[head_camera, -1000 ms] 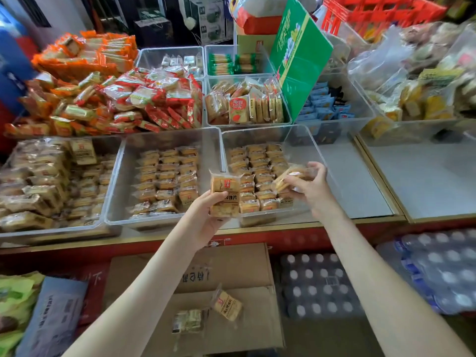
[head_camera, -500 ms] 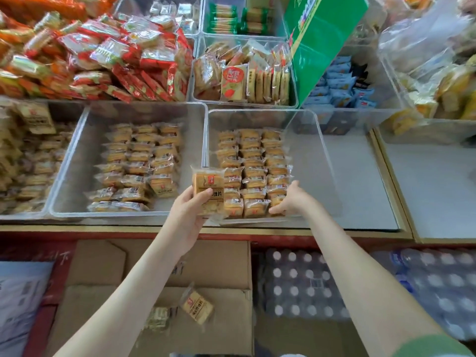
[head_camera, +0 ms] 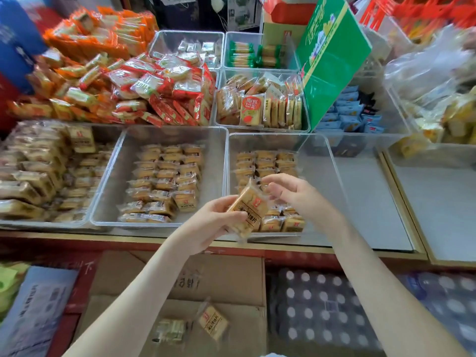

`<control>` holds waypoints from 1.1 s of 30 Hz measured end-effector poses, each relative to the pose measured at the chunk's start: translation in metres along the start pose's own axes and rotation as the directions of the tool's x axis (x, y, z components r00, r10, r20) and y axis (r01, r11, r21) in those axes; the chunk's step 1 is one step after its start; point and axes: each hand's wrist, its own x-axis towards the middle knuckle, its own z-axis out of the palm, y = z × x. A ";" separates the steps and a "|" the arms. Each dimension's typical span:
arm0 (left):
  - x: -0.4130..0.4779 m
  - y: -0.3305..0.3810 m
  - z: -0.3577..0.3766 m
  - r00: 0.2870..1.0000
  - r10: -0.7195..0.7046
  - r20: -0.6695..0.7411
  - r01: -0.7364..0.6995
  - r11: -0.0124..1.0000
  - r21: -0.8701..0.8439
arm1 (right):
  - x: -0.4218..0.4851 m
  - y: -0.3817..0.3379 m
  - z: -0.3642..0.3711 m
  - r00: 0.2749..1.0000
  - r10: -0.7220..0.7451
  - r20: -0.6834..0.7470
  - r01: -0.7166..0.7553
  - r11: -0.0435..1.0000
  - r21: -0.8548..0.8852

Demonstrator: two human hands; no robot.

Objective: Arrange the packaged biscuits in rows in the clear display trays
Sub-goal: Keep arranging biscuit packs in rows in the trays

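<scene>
Holding tan, clear-wrapped biscuit packets (head_camera: 251,206) above the near edge of the right-hand clear plastic display tray (head_camera: 320,173), left hand (head_camera: 215,224) grips firmly. Right hand (head_camera: 300,194) half-curled at their top corner; pinch unclear. Take one, lay flat, flush with front row.

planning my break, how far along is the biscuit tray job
Done: three rows of packets fill the left part of the right tray; the middle tray holds rows too. In hand: the left hand grips a small stack, the right hand at its top. Left: the right tray's bare right side, and loose packets on the box.
</scene>
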 end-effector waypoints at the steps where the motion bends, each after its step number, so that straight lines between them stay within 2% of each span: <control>1: -0.005 0.005 -0.003 1.000 -0.001 0.026 0.000 0.999 0.053 | -0.009 -0.011 0.008 0.998 -0.025 0.064 0.023 0.999 0.032; 4: -0.026 0.017 -0.013 0.998 0.010 0.068 -0.019 0.992 0.122 | -0.024 -0.026 0.030 0.996 -0.045 0.081 0.037 0.994 0.101; 6: -0.043 0.023 -0.020 0.997 0.043 0.066 -0.050 0.993 0.111 | -0.029 -0.033 0.042 0.996 -0.037 0.079 0.014 0.963 0.268; 10: -0.079 0.029 -0.036 0.989 0.145 -0.035 -0.148 0.977 -0.152 | -0.037 -0.048 0.076 0.999 0.051 0.003 -0.041 0.772 0.634; 12: -0.093 0.026 -0.045 0.974 0.198 -0.112 -0.221 0.944 -0.247 | -0.041 -0.056 0.096 0.992 0.088 -0.089 -0.001 0.721 0.693; 14: -0.106 0.023 -0.054 0.955 0.230 -0.187 -0.273 0.930 -0.247 | -0.045 -0.065 0.114 0.984 0.091 -0.152 0.046 0.695 0.717; 18: -0.127 0.017 -0.076 0.934 0.269 -0.237 -0.313 0.934 -0.174 | -0.053 -0.083 0.142 0.980 0.070 -0.187 0.109 0.599 0.793; 20: -0.134 0.014 -0.087 0.919 0.298 -0.260 -0.328 0.941 -0.083 | -0.054 -0.089 0.154 0.975 0.069 -0.210 0.137 0.558 0.818; 25: -0.148 0.011 -0.105 0.830 0.389 -0.401 -0.359 0.921 0.149 | -0.056 -0.100 0.174 0.956 0.112 -0.269 0.164 0.556 0.815; 29: -0.152 0.011 -0.113 0.805 0.424 -0.415 -0.359 0.905 0.227 | -0.062 -0.108 0.185 0.948 0.121 -0.294 0.177 0.567 0.804; 31: -0.152 0.010 -0.114 0.805 0.406 -0.433 -0.331 0.912 0.242 | -0.066 -0.111 0.190 0.944 0.122 -0.308 0.192 0.559 0.807; 33: -0.151 0.009 -0.109 0.779 0.402 -0.482 -0.254 0.904 0.344 | -0.065 -0.110 0.195 0.924 0.152 -0.350 0.199 0.591 0.782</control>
